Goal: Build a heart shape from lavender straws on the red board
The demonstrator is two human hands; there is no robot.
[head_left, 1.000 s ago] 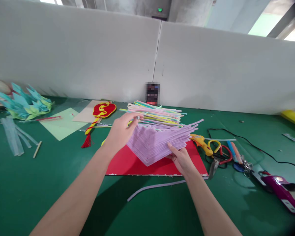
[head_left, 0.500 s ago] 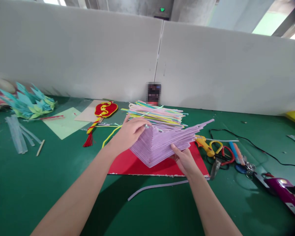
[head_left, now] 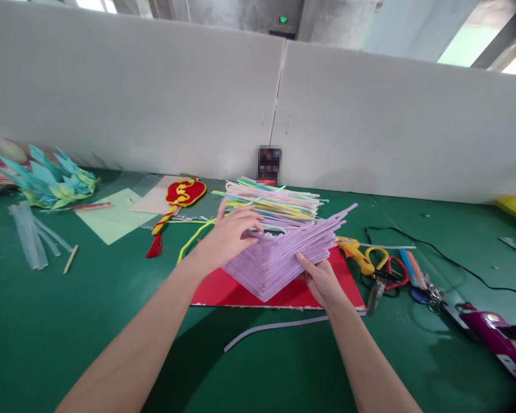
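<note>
Over red board (head_left: 223, 291) on worktop (head_left: 60, 327), ribbed purple piece (head_left: 275, 264) is clamped at its R side by R grip (head_left: 322, 283), w/ thumb on top, fingers below; L upper edge is overlapped by half-curled L grip (head_left: 231, 234), hold unclear.

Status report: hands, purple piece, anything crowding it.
Right hand grips purple piece, right side; left hand at upper left edge. Piece V-shaped, over red board. Multicolored strips just behind; loose purple strip nearer.
</note>
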